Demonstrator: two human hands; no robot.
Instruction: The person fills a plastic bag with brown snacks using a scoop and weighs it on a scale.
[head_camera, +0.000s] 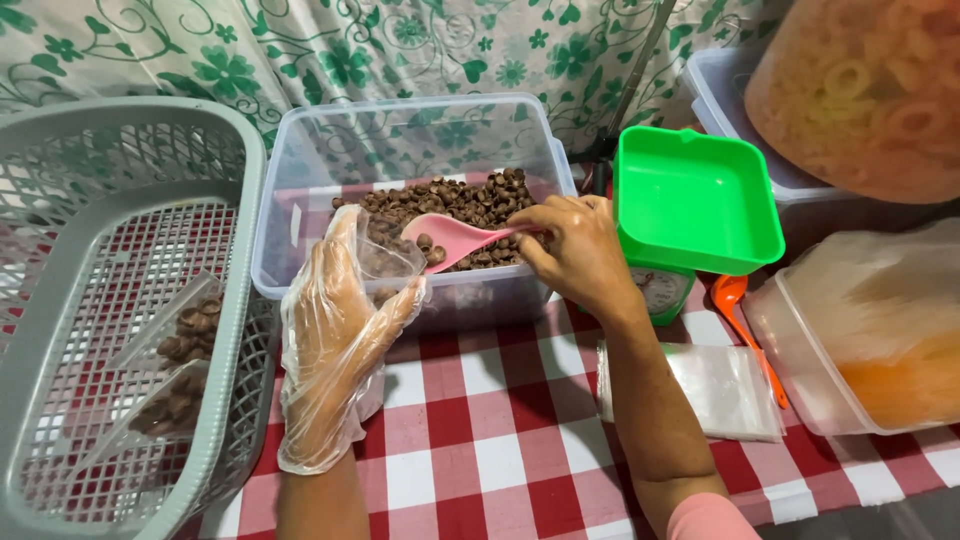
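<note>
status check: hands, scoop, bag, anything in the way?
Left hand, in loose clear glove, holds small clear plastic bag open. Right hand grips pink plastic scoop, tip at bag mouth. Brown snack pieces in clear tub. Nothing blocking.

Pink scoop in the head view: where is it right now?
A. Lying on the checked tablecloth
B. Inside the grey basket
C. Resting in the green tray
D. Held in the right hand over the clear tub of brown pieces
D: the right hand grips the pink scoop by its handle, its bowl over the brown pieces in the clear tub, beside the small clear bag that the gloved left hand holds.
</note>
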